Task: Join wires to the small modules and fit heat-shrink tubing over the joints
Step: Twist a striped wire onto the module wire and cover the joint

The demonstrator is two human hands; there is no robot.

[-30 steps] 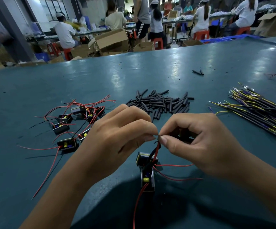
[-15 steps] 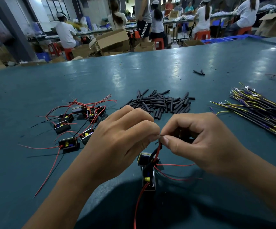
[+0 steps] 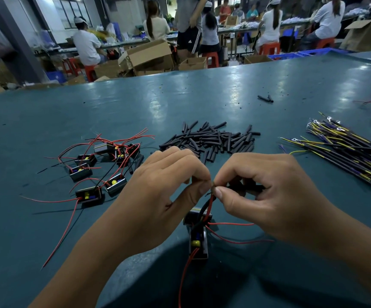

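My left hand and my right hand meet fingertip to fingertip above the table, both pinching the ends of a red and a black wire. These wires rise from a small black module with a yellow part inside, lying just below my hands. My right hand also holds a black heat-shrink tube under its fingers. A pile of black heat-shrink tubes lies beyond my hands. Several more modules with red wires sit at the left.
A bundle of yellow-and-black wires with ring terminals lies at the right. Two stray tube pieces rest farther back on the teal table. Beyond the table's far edge are cardboard boxes and seated people.
My hands stay pinched together on the wire ends with only slight finger movement. The view has shifted a little; nothing on the table has moved.
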